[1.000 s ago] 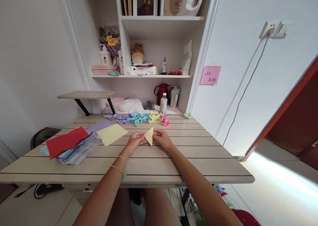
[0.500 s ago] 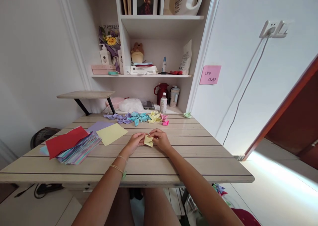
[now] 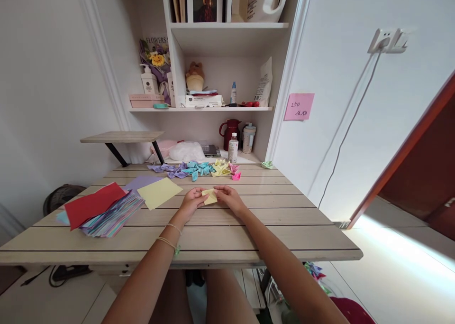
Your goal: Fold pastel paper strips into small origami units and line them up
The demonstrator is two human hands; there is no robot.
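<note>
A small folded piece of yellow paper (image 3: 210,197) is held just above the wooden table (image 3: 284,229), between my two hands. My left hand (image 3: 194,202) pinches its left edge with thumb and fingers. On the opposite side, my right hand (image 3: 229,199) grips the right edge, thumb toward me. To the left lies a flat yellow sheet (image 3: 159,192), partly over a purple sheet (image 3: 140,182). Beyond my hands runs a row of folded paper pieces: purple (image 3: 174,170), blue (image 3: 197,169), yellow (image 3: 221,168) and pink (image 3: 235,172).
A stack of coloured paper (image 3: 112,215) with a red sheet (image 3: 94,203) on top lies at the left. A small raised shelf (image 3: 122,137) stands behind it. At the back are a bottle (image 3: 233,147), a red jug (image 3: 232,133) and a green folded piece (image 3: 267,164).
The folded yellow paper has been turned between my fingers, and its wider side now faces up. Both hands stay in nearly the same place, fingers slightly shifted.
</note>
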